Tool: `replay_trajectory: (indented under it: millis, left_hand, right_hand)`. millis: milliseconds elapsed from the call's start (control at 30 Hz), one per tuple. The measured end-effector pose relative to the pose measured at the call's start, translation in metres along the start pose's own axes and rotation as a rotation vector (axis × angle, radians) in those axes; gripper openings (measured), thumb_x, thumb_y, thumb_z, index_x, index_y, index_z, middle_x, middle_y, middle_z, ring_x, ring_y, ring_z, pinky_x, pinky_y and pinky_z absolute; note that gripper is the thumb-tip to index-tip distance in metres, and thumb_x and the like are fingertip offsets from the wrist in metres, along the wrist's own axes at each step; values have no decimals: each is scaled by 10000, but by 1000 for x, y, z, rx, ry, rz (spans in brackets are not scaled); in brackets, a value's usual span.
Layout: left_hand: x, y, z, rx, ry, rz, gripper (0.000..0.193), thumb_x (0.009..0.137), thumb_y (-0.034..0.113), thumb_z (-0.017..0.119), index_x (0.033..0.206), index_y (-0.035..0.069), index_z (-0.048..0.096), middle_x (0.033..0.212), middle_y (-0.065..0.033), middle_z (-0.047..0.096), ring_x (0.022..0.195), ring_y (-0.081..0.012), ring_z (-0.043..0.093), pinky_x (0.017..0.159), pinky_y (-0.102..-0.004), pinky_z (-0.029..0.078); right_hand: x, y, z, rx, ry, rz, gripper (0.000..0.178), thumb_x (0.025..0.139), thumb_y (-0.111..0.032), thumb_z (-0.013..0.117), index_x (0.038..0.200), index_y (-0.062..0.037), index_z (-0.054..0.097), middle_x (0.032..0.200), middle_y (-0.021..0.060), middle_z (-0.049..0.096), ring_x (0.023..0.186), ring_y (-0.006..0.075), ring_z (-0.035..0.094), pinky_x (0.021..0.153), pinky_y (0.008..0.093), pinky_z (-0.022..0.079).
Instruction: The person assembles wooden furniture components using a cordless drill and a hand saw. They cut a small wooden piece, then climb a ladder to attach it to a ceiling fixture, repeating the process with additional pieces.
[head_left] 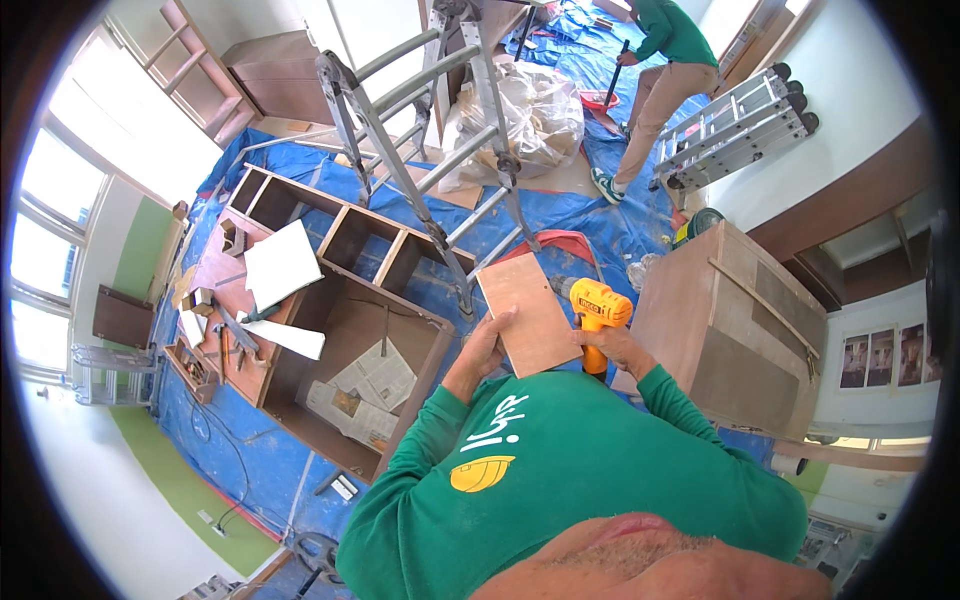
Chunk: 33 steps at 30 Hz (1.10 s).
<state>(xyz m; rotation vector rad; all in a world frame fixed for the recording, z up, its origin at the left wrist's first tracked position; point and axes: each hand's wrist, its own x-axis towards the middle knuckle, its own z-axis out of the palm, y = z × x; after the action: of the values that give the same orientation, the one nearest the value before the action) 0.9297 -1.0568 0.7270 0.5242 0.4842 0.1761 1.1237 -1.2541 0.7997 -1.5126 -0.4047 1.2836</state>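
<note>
A flat rectangular wooden board (530, 318) is held up in front of my chest. Along its left edge my left hand (487, 345) grips it, with the fingers partly hidden behind. My right hand (612, 347) is closed round the handle of a yellow cordless drill (600, 304), just right of the board. The drill's chuck points left and lies near the board's upper right edge; whether it touches cannot be made out. Left of my hands stands an open wooden cabinet frame (424, 318), with newspaper sheets (370, 388) lying inside it.
An aluminium folding ladder (440, 160) stands ahead over the blue sheeting (620, 235). On the left, white panels (282, 264) and hand tools (232, 335) lie on boards. A large wooden cabinet (715, 330) is at my right. Further off, a person (664, 70) holds a long handle beside a red dustpan.
</note>
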Motion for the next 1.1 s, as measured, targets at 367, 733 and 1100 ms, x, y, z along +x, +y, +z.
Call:
replay_trajectory:
  millis: [367,733,1100]
  left_hand:
    - [2,83,-51,155,-83,26,780,1019,512,654,1551,8,386,1442,-190,603,1295,-292,624,1089,-444,528]
    - [-237,496,-380,605,1279,703,221,990,255,620,1010,52,708,975,-75,776,765,-254,731,614,-379,547]
    - [-205,511,-304,631,1290,507,296,995,246,589,1188,33,657,1137,-93,755,930,-215,756,805,-358,572]
  right_hand:
    - [81,-32,57,-153,5,25,424,834,-48,855,1196,-53,634,1085,21,650,988,155,646,878,325,544]
    - [103,-65,99,-121,-91,-70,446,847,-14,844,1217,-58,600,1100,15,621,1004,149,625,901,312,523]
    - [122,-78,53,-77,-25,-30,472,845,-24,854,1244,-49,603,1117,17,636,1017,148,634,904,298,521]
